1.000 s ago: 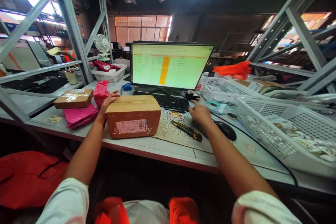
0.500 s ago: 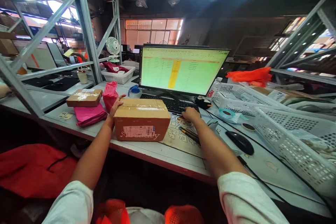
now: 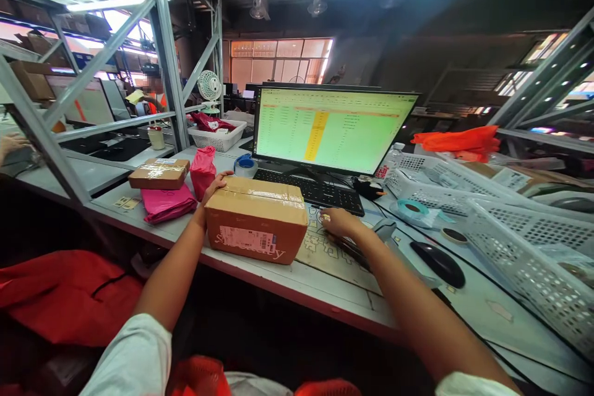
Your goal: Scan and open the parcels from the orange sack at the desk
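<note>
A brown cardboard box (image 3: 257, 226) with clear tape and a white shipping label stands at the desk's front edge. My left hand (image 3: 214, 189) grips its far left top edge, fingers bent over the corner. To the right of the box, my right hand (image 3: 342, 224) is low over a printed desk mat (image 3: 320, 250), with its fingers curled. Dark pens (image 3: 355, 250) lie right beneath that hand; whether its fingers hold one is hidden. The black keyboard (image 3: 334, 195) is just beyond it, below the lit monitor (image 3: 334, 130).
Left of the box are a flat taped carton (image 3: 159, 173) on a pink parcel (image 3: 167, 203) and another pink parcel (image 3: 203, 170). A black mouse (image 3: 437, 264), a tape roll (image 3: 414, 209) and white baskets (image 3: 524, 260) are at right. Someone (image 3: 155, 90) is behind the rack.
My right hand has come off the keyboard, back toward me over the mat and pens. The box has turned slightly under my left hand. The whole view has shifted a little.
</note>
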{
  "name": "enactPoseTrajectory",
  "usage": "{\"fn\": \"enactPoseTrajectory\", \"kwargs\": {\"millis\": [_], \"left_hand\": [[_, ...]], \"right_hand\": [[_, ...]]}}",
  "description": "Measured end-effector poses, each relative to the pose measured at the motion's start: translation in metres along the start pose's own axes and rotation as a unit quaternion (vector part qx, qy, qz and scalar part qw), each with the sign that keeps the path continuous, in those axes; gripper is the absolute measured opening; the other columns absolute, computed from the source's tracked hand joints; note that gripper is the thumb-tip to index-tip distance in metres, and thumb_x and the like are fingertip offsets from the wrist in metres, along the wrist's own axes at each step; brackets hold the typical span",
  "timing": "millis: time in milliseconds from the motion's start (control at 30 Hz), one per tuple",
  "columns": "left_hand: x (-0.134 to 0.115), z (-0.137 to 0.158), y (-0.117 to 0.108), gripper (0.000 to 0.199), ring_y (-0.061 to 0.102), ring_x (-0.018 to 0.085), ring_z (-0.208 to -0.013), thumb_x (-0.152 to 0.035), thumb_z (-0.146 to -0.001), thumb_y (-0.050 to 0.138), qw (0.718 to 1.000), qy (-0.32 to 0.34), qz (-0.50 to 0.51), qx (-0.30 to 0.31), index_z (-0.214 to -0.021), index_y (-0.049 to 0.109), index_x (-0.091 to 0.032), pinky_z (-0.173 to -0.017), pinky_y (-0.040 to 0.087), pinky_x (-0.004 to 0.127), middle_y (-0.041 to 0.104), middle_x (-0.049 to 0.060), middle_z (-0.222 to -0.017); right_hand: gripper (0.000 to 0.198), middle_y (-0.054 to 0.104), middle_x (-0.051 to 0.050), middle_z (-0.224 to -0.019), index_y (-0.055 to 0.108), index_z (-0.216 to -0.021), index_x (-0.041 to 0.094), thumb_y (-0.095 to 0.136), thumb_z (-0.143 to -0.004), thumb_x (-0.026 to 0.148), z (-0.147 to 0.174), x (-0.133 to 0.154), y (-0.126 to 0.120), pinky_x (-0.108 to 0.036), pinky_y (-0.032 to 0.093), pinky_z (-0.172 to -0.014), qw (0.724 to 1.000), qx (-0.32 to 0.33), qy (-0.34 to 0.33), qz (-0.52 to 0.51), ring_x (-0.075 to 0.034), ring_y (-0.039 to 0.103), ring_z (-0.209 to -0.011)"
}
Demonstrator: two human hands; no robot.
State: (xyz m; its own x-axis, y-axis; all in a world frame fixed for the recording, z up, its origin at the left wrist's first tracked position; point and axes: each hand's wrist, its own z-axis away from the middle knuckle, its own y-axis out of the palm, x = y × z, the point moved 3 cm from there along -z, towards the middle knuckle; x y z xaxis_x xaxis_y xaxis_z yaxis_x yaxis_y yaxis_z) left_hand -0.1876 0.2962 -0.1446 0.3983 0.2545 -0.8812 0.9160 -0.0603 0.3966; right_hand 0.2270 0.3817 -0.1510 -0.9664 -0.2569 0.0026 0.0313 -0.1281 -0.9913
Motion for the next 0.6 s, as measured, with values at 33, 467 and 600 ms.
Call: {"fn": "enactPoseTrajectory", "kwargs": {"millis": [33, 467, 600], "left_hand": [[0.001, -0.001, 0.002, 0.071, 0.068, 0.031, -0.102, -0.042, -0.066, 0.069, 1.0, -0.005, 0.004, 0.006, -0.131, 0.055, -0.017, -0.081, 0.055, 0.036, 0.067, 0.008, -0.106], [0.001, -0.007, 0.013, 0.059, 0.065, 0.03, -0.101, -0.036, -0.067, 0.068, 0.999, -0.022, 0.039, 0.009, -0.124, 0.059, -0.02, -0.089, 0.051, 0.04, 0.067, 0.008, -0.106], [-0.002, -0.004, 0.015, 0.062, 0.063, 0.029, -0.102, -0.037, -0.063, 0.069, 0.999, -0.023, 0.036, 0.0, -0.122, 0.059, -0.022, -0.09, 0.05, 0.04, 0.066, 0.006, -0.107]], "right_hand": [[0.039, 0.07, -0.016, -0.133, 0.072, -0.133, 0.02, 0.058, -0.097, 0.028, 0.01, 0.0, 0.002, -0.041, 0.052, -0.099, 1.0, 0.001, -0.004, 0.002, -0.033, 0.067, -0.121], [0.044, 0.065, -0.02, -0.136, 0.068, -0.136, 0.015, 0.046, -0.103, 0.033, 0.027, 0.005, -0.006, -0.044, 0.047, -0.105, 0.994, -0.106, 0.031, 0.012, -0.035, 0.059, -0.129], [0.054, 0.054, -0.023, -0.151, 0.055, -0.149, 0.01, 0.052, -0.098, 0.028, -0.003, 0.002, -0.005, -0.051, 0.042, -0.113, 0.989, -0.133, 0.065, 0.006, -0.038, 0.048, -0.139]]}}
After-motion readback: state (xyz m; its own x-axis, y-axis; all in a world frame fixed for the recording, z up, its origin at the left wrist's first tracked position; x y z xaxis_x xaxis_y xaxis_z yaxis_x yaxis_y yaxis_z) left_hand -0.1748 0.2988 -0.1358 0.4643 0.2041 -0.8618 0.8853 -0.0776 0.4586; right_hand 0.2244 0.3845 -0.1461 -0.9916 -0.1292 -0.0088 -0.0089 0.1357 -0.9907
